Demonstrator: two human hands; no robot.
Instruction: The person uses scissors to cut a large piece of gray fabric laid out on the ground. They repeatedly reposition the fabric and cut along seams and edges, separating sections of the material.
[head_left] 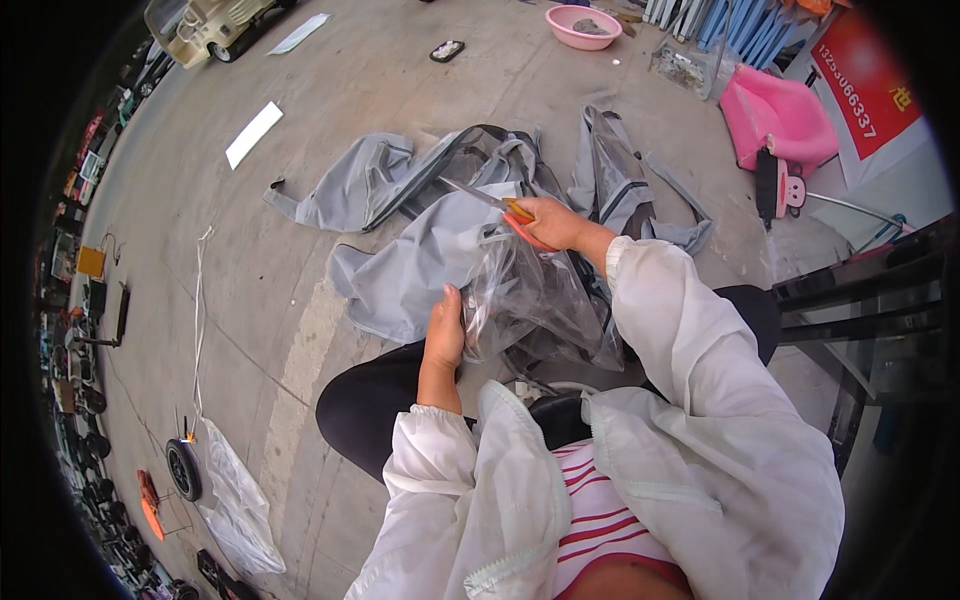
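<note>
the grey cover is matt woven cloth; its window panel is clear, glossy, crinkled plastic. the scissors show bright metal blades and orange plastic handles. the floor is rough concrete.

On the concrete floor we see a pink basin, a pink plastic seat, a white flat strip, a small black wheel and a clear plastic bag.

We see a grey concrete floor in daylight. On it lie a pink basin, a white strip and a small wheel; a pink seat and a red sign stand right.
</note>
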